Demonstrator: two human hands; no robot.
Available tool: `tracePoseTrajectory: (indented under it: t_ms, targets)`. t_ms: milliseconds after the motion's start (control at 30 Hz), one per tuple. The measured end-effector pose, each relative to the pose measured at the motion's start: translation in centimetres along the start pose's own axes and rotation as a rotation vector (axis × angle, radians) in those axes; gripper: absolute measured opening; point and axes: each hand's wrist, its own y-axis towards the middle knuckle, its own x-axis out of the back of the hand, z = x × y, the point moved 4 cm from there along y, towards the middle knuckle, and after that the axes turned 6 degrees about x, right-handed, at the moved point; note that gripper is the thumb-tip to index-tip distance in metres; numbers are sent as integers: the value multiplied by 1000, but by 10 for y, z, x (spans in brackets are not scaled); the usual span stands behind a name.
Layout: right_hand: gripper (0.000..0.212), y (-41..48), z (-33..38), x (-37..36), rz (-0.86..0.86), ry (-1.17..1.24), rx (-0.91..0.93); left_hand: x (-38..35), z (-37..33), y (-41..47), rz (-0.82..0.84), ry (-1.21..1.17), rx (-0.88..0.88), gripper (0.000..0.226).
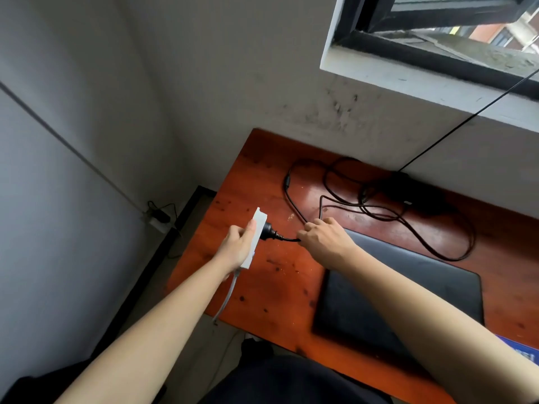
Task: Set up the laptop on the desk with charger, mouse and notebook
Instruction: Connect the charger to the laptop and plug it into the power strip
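Note:
My left hand (237, 246) grips a white power strip (256, 237) above the left part of the red-brown desk (262, 290). A black charger plug (267, 231) sits in the strip's face. My right hand (322, 236) is closed on the black cable just behind that plug. The rest of the charger cable (423, 234) lies in loose loops across the back of the desk, leading to a dark power brick (420, 193). A closed dark laptop (408, 290) lies flat on the desk under my right forearm. A blue notebook corner (522, 349) shows at the right edge.
The strip's grey lead (227, 295) hangs over the desk's left edge. A wall outlet with a black adapter (159, 217) sits low on the left wall. A window sill (408, 80) runs above the desk, and a thin black wire (472, 116) slants down from it.

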Motion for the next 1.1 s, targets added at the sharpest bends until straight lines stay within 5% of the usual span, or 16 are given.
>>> tracePoseTrajectory:
  t_ms: [167,333,567,700,967,1100]
  targets:
    - [19,10,-10,-20,0,18,-44,-27,10,4,-41,262,-98,36]
    - [30,17,-15,-45,13,85,10,-37,12,18,-175,338,-7,31]
    - [73,16,-28,-86,201,259,47,-68,21,35,-242,581,99,59]
    - [81,8,-33,-83,155,266,90,-68,18,37,-257,653,122,67]
    - [73,-38,-66,-47,-43,250,-195,-62,7,22,-280,633,96,68]
    - [69,-64,-82,-18,-150,192,-347,-40,-13,10,-333,679,-123,70]
